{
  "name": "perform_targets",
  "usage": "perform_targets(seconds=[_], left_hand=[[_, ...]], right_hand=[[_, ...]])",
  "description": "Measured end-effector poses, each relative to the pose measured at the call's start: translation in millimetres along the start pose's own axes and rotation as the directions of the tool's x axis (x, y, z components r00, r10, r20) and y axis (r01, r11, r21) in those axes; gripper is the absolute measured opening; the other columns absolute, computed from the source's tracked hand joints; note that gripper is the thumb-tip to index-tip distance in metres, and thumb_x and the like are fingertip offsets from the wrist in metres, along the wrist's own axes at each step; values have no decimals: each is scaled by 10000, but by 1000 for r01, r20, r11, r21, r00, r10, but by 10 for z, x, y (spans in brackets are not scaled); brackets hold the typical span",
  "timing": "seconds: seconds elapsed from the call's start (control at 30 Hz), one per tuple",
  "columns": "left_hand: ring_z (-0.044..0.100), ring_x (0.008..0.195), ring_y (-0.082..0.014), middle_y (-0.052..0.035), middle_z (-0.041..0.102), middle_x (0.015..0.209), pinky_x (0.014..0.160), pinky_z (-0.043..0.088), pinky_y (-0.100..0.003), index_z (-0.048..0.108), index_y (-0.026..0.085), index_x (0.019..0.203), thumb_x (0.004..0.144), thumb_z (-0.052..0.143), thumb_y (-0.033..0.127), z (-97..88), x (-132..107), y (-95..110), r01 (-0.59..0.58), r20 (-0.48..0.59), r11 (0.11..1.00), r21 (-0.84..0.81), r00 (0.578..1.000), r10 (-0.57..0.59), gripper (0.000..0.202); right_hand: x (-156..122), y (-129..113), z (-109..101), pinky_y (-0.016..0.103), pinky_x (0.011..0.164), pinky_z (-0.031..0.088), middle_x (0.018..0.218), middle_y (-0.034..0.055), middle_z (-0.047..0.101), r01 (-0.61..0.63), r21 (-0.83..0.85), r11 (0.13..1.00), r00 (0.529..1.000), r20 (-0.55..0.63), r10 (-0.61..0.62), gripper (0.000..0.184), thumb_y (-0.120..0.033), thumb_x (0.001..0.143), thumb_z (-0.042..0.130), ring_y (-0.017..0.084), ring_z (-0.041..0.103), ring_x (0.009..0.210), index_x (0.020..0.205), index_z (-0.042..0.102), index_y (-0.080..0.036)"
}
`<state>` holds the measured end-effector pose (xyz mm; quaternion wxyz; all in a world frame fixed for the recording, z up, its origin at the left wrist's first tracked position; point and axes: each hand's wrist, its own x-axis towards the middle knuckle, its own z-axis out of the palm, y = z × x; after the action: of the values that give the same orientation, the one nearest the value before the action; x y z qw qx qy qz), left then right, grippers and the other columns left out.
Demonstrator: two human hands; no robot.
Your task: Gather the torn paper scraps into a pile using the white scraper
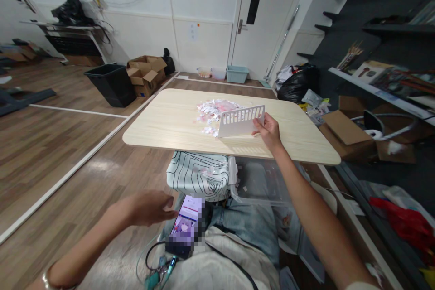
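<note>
My right hand (269,130) grips the right end of a white slotted plastic panel (239,121) that stands on edge on the light wooden table (170,122). Just behind the panel lies a pile of small pink and white paper scraps (212,111). My left hand (149,207) hovers low beside my lap, fingers loosely curled, holding nothing, close to a phone (186,225) resting on my jeans. A clear plastic bin (261,181) sits under the table's near edge, next to a patterned cushion (199,174).
A black bin (110,84) and open cardboard boxes (146,74) stand on the wood floor at the back left. A teal tub (237,74) sits by the door. Shelves, boxes and a black bag (299,84) crowd the right side.
</note>
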<state>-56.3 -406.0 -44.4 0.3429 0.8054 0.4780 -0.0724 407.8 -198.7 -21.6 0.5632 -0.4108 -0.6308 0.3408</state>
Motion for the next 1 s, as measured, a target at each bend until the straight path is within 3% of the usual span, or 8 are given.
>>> perform_targets(seconds=[0.1, 0.17, 0.3, 0.43, 0.5, 0.6, 0.77, 1.0], left_hand=[[789, 843, -279, -107, 892, 974, 803, 640, -407, 941, 292, 1210, 1171, 583, 849, -478, -143, 60, -30, -20, 993, -116, 999, 28, 664], [836, 993, -318, -113, 911, 1089, 921, 685, -443, 921, 293, 1214, 1191, 500, 868, -920, -118, 23, -51, -253, 994, -98, 967, 25, 713], [840, 1403, -429, -220, 856, 1613, 1264, 677, -561, 833, 202, 1509, 1138, 492, 797, -1636, 380, -318, 153, -730, 988, 13, 677, -95, 780], [543, 1871, -479, -319, 632, 1947, 1549, 443, -635, 623, 60, 1840, 1155, 455, 566, -1891, 1059, -665, 410, -787, 909, -75, 535, -307, 868], [434, 1942, -513, -324, 485, 2070, 1548, 419, -717, 561, 52, 1907, 1198, 389, 571, -1869, 1261, -728, 487, -757, 868, -99, 529, -384, 895], [419, 1944, -536, -260, 457, 2111, 1547, 365, -803, 629, 138, 1885, 1227, 299, 606, -1780, 1350, -719, 522, -713, 851, -60, 574, -402, 873], [399, 1959, -508, -214, 446, 2130, 1556, 351, -763, 609, 174, 1908, 1218, 234, 627, -1739, 1295, -671, 544, -686, 838, -35, 597, -416, 907], [479, 1896, -504, -239, 545, 2063, 1540, 364, -754, 686, 183, 1826, 1187, 275, 648, -1762, 1339, -730, 519, -724, 853, -54, 568, -392, 891]], right_hand=[[-13, -78, 33, 262, 573, 671, 923, -37, 677, -4, 7, 1000, 1000, -9, 4, 717, -868, 909, 1070, 156, 669, 776, 997, 694, -264], [-24, -125, 54, 271, 558, 694, 908, -35, 661, -9, 12, 1000, 1000, -14, 9, 823, -986, 796, 1068, 166, 653, 781, 975, 679, -283], [-52, -198, 84, 288, 554, 710, 888, -29, 666, -27, 19, 999, 999, 23, 27, 852, -1027, 762, 1056, 167, 644, 764, 980, 701, -283], [-67, -236, 95, 282, 565, 687, 876, -37, 677, -40, 23, 999, 997, 61, 38, 798, -946, 818, 1076, 147, 652, 731, 1022, 723, -260], [-66, -246, 99, 283, 565, 690, 885, -32, 689, -45, 27, 999, 997, 59, 43, 814, -960, 799, 1078, 149, 657, 735, 1029, 729, -261], [-65, -259, 107, 294, 558, 715, 881, -24, 694, -56, 35, 998, 998, 40, 55, 870, -1031, 723, 1070, 163, 651, 743, 1009, 737, -280], [-78, -290, 118, 290, 531, 708, 861, -23, 698, -89, 45, 995, 995, 50, 87, 844, -985, 695, 1107, 165, 631, 723, 1016, 763, -285], [-83, -326, 134, 272, 505, 681, 869, -19, 695, -114, 43, 993, 990, 83, 110, 801, -921, 709, 1125, 165, 624, 731, 1030, 764, -282]])
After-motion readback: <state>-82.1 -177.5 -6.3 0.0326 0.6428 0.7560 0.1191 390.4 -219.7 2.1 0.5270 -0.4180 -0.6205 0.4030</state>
